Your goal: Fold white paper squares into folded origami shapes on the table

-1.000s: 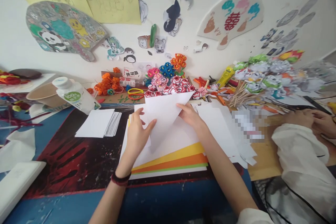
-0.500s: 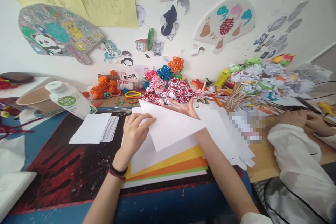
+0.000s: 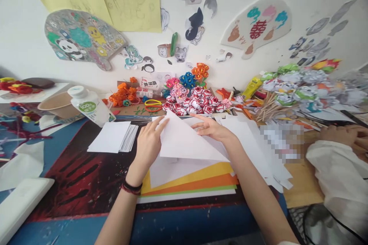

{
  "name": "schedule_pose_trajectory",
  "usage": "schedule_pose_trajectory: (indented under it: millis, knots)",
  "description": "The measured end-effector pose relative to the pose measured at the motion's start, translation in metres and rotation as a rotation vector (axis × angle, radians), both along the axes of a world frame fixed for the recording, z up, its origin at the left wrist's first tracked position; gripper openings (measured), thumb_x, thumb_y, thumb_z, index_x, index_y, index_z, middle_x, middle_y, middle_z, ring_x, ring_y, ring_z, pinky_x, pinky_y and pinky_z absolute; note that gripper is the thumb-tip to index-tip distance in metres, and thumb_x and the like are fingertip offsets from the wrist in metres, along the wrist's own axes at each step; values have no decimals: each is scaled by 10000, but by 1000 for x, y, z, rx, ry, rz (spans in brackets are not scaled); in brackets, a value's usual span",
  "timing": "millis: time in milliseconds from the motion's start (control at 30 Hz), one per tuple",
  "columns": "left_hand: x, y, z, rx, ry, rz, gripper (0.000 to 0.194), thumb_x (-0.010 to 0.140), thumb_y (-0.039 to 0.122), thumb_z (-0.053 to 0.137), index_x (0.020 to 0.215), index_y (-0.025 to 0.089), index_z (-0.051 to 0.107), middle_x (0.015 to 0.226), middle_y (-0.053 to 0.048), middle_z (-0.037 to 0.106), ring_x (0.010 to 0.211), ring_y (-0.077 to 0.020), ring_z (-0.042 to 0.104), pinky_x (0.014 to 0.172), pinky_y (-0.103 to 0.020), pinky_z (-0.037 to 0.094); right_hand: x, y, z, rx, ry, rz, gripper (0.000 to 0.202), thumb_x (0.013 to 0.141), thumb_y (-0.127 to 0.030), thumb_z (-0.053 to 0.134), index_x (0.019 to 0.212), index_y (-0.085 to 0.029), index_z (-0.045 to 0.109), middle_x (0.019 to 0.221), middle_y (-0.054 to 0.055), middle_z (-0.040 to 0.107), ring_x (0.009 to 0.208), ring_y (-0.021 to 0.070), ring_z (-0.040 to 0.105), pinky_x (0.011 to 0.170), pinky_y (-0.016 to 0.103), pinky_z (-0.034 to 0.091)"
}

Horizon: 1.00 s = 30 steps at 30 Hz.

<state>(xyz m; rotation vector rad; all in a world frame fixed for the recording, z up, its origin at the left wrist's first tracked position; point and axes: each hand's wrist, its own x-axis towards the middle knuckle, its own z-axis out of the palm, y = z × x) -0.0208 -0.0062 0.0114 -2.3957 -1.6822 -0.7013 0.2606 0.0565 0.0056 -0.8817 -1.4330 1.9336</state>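
Observation:
A white sheet of paper, showing as a triangle, stands over the paper stack in the middle. My left hand is closed at its left edge, fingertips near the top corner. My right hand lies along the slanted upper right edge, fingers stretched out and apart, touching or very near the paper; the exact contact is unclear. Beneath are more white paper and yellow, orange and green sheets, their edges fanned toward me.
Left of the sheet lies a stack of white squares, with a white bottle behind. Red-and-white paper flowers fill the back. On the right are white papers, wooden sticks and another person's sleeve.
The sheet has turned, its lower corner shifting left. My right hand has come from behind it to its upper right edge. The view has swung slightly left.

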Motion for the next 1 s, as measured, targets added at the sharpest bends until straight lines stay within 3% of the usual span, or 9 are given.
schedule_pose_trajectory:
  millis: [100, 167, 333, 500, 633, 733, 800, 900, 1000]
  knots:
    - [-4, 3, -13, -81, 0, 294, 439, 912, 275, 470, 1329, 140, 495, 1243, -146, 596, 1087, -305, 543, 875, -405, 424, 6, 2, 0, 52, -62, 8, 929, 666, -156, 782, 1461, -258, 311, 961, 31, 680, 859, 139, 633, 713, 223, 486]
    - [-2, 3, -20, -153, 53, 396, 530, 894, 412, 510, 1309, 83, 491, 1174, -181, 607, 1084, -339, 536, 861, -425, 431, 12, 2, 0, 82, -134, 10, 901, 684, -156, 764, 1460, -250, 316, 890, 11, 665, 816, 127, 616, 708, 221, 472]
    - [3, -1, -20, -242, 157, 435, 547, 845, 452, 582, 1261, 106, 506, 1164, -180, 582, 1112, -344, 522, 851, -425, 430, 20, 2, -9, 68, -242, 80, 949, 679, -170, 777, 1478, -241, 271, 778, -38, 607, 673, 93, 574, 667, 217, 452]
    - [-10, 4, -19, -316, 40, 492, 603, 799, 369, 644, 1317, 135, 441, 1153, -171, 600, 1091, -335, 566, 839, -416, 440, 12, -1, -12, 67, -288, 263, 1028, 687, -254, 791, 1508, -260, 173, 738, -46, 597, 619, 117, 600, 604, 241, 484]
    - [-23, 6, -19, -279, -232, 444, 717, 764, 274, 650, 1386, 116, 330, 957, -110, 684, 943, -304, 645, 769, -381, 463, 0, -6, -9, 225, -408, 266, 757, 820, -415, 637, 1475, -245, 299, 615, -45, 593, 468, 106, 521, 462, 220, 425]
    - [-29, 4, -10, -184, -412, 407, 661, 776, 281, 623, 1364, 155, 349, 824, -44, 686, 787, -269, 663, 705, -371, 474, -16, -9, -10, 520, -535, 9, 427, 846, -438, 584, 1202, -208, 631, 510, -59, 491, 430, 87, 405, 455, 217, 362]
    - [-29, 3, -2, -95, -532, 380, 638, 776, 281, 625, 1349, 186, 362, 815, -27, 680, 729, -238, 658, 689, -362, 481, -30, -12, -12, 667, -478, -140, 332, 828, -436, 610, 1037, -195, 704, 662, -10, 577, 531, 94, 450, 532, 230, 393]
    - [-22, 0, 9, 8, -789, 256, 663, 760, 265, 664, 1346, 219, 357, 835, -15, 666, 693, -184, 644, 693, -333, 495, -52, -18, -15, 731, -357, -232, 428, 822, -445, 626, 1188, -224, 634, 1079, 71, 622, 770, 141, 555, 670, 266, 450]
    - [-6, -6, 17, 35, -1066, -17, 676, 774, 268, 685, 1351, 233, 333, 851, -5, 634, 727, -144, 630, 724, -301, 512, -69, -26, -15, 734, -262, -248, 526, 801, -448, 658, 1275, -242, 564, 1272, 94, 560, 1024, 203, 563, 842, 328, 455]
